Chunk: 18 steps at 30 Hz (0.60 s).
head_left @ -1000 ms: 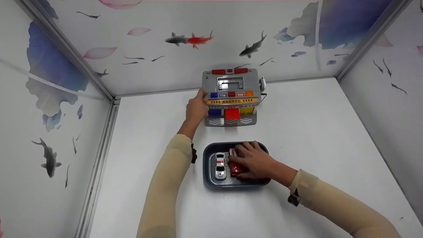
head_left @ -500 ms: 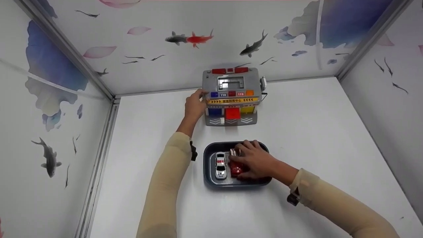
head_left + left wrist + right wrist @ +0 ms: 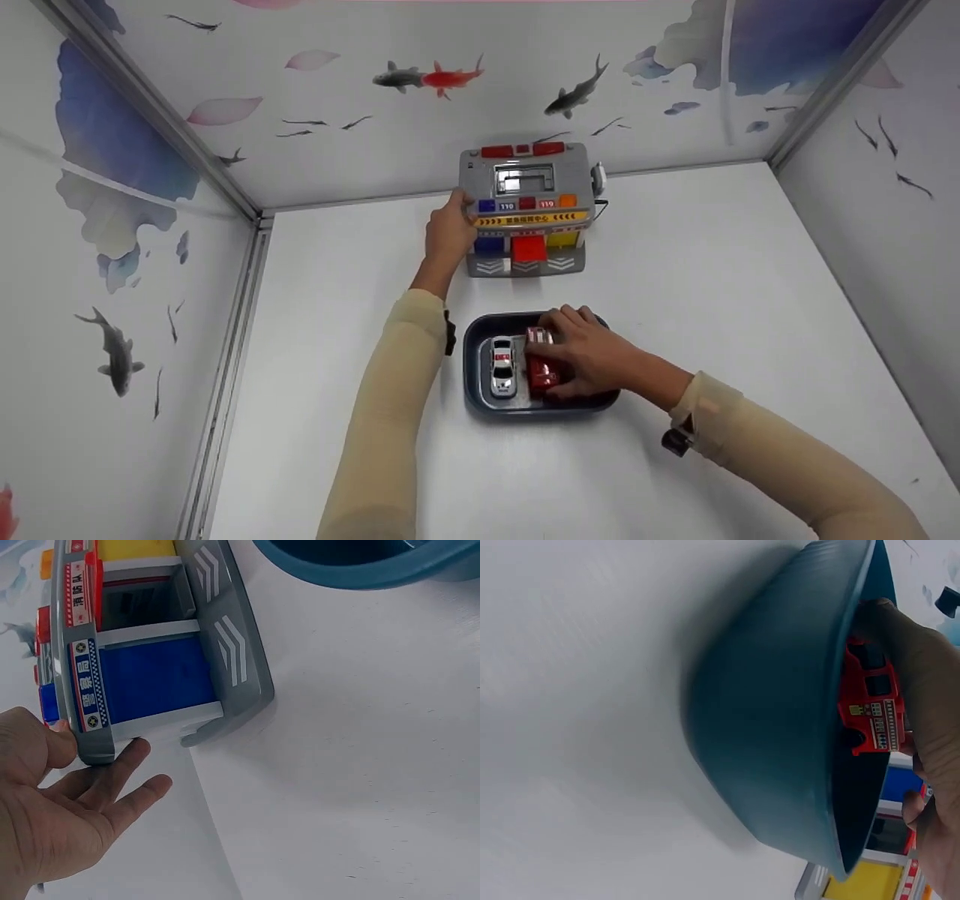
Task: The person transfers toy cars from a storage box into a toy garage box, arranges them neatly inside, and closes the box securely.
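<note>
My left hand (image 3: 451, 234) grips the left roof edge of a grey toy rescue station (image 3: 529, 176), with the thumb above and the fingers at the underside. The station has blue, red and yellow garage doors; its blue door (image 3: 154, 679) is down, while the middle red door (image 3: 529, 248) is raised over a dark bay. In a dark blue tub (image 3: 480, 405), my right hand (image 3: 596, 352) holds a red toy fire engine (image 3: 544, 369) between thumb and fingers. The fire engine's side (image 3: 870, 701) shows windows and printed gear. A white toy police car (image 3: 503, 367) lies to its left.
The white tabletop (image 3: 720, 315) carries the station at the back, near the patterned rear wall (image 3: 517, 45). Side walls with metal frames (image 3: 225, 360) flank the table. A white piece and a thin black strand stick out at the station's right.
The fire engine has shifted slightly right, away from the police car, in my right hand. My left fingers have settled anew on the station's edge. The head view has tilted slightly.
</note>
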{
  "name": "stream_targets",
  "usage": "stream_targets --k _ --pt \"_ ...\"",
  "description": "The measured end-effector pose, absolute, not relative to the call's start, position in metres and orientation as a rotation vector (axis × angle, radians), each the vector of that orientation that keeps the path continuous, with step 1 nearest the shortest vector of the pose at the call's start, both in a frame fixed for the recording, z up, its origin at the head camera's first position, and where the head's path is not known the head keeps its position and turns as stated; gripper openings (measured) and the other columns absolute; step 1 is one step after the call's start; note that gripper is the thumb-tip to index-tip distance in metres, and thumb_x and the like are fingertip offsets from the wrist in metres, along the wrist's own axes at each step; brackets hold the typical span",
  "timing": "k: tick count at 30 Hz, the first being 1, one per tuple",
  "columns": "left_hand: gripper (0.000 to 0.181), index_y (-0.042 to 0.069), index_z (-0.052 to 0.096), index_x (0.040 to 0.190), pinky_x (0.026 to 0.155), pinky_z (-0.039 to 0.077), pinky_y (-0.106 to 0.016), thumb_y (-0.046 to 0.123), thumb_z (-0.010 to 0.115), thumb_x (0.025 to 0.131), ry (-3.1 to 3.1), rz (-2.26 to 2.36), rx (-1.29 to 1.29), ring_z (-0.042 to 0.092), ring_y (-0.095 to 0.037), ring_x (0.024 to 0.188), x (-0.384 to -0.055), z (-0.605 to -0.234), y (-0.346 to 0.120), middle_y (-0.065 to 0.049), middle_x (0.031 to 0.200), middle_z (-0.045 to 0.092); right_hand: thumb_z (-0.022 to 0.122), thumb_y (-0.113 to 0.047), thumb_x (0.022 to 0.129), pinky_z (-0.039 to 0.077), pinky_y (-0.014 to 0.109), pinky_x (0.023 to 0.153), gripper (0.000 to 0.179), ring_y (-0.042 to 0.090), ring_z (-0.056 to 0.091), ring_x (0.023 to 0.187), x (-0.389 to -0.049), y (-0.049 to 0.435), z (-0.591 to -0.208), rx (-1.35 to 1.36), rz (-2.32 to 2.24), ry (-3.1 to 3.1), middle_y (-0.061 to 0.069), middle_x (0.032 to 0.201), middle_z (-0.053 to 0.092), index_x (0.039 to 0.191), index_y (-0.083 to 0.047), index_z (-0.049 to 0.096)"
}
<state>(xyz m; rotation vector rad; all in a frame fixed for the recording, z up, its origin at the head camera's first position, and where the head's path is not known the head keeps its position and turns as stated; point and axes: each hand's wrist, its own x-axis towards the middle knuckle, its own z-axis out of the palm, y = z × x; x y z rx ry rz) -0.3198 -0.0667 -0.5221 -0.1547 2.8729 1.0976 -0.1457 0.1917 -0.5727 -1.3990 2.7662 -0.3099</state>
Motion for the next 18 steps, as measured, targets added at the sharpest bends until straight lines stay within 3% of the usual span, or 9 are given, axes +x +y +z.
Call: stream_targets --k 8,18 --pt "0.028 0.021 0.059 0.141 0.09 0.059 -0.043 0.02 0.063 0.113 2.868 1.079 -0.155 0.073 -0.025 0.106 -0.322 -0.521 -0.069 -0.01 0.126 0.078 0.094 -0.055 0.084 0.052 0.055 0.106 0.075 0.034 0.051 0.131 -0.16 0.21 -0.552 -1.377 -0.55 2.823 0.016 0.149 0.05 0.15 -0.036 0.064" --pt "0.028 0.02 0.059 0.141 0.087 0.058 -0.042 0.02 0.063 0.113 2.868 1.078 -0.143 0.072 -0.025 0.104 -0.321 -0.521 -0.067 -0.01 0.13 0.076 0.1 -0.046 0.08 0.052 0.045 0.09 0.076 0.033 0.052 0.12 -0.191 0.232 -0.532 -1.242 -0.758 2.928 0.019 0.147 0.048 0.147 -0.031 0.065"
